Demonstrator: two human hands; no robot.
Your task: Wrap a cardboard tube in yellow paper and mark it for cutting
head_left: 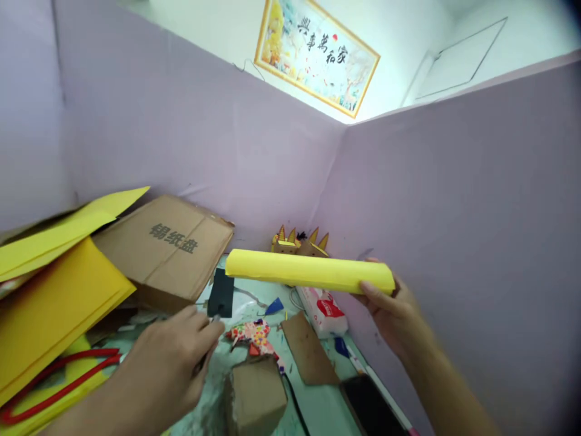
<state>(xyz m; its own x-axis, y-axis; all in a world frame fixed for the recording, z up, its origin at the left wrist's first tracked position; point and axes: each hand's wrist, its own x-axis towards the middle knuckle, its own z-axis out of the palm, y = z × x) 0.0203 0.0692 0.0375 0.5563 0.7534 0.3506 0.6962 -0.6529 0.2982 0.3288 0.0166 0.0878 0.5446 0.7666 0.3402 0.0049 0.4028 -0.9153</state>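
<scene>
My right hand (391,312) grips one end of a rolled tube of yellow paper (308,270), thumb in front. The tube stretches nearly level to the left, held up above the table. Lower left, my left hand (179,348) is closed, fingers curled round something small; only a greyish tip and a dark bit show, too little to name. Near that hand lie a black rectangular piece (221,293) and a piece covered in colourful flower print (256,336). Below these stands a small brown cardboard box (258,393).
Yellow sheets (59,303) and red handles (68,375) fill the left. Behind are a large cardboard box (167,248) and small horned cardboard figures (287,243). A tissue pack (325,312), cardboard piece (308,351) and phone (374,402) lie right. Pale purple walls (445,230) enclose the table.
</scene>
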